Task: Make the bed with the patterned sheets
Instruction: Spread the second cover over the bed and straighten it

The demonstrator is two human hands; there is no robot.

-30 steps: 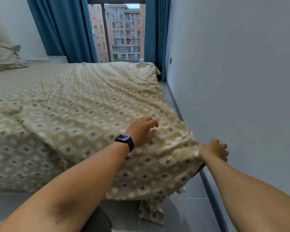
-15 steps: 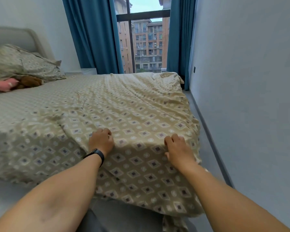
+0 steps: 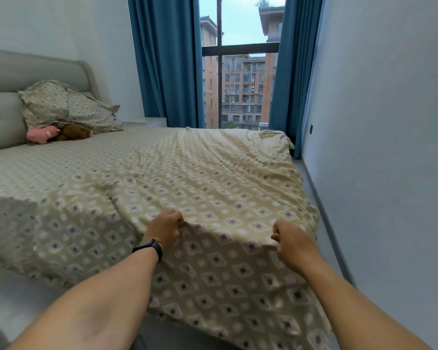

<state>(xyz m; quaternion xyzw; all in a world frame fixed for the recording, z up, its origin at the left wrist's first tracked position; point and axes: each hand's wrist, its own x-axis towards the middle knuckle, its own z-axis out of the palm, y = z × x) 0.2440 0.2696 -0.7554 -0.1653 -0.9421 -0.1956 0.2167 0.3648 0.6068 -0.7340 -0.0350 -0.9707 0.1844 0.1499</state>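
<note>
**Both fists now bunched into the sheet**

Since half a second back, our flat-resting hands have curled and gathered fabric. We've got the left hand [image 3: 165, 229] and right hand [image 3: 292, 242] each clenched on a fold of the patterned sheet [image 3: 213, 178], lifting a ridge between them at the foot edge. It's spread over the bed [image 3: 61, 160], still wrinkled, hanging toward the floor. Further out: a black watch [image 3: 149, 247], a matching pillow [image 3: 66, 107], pink and brown plush toys [image 3: 58, 133], blue curtains [image 3: 167, 59].

The patterned sheet [image 3: 213, 188] hides the fingertips of both hands and the mattress.
</note>
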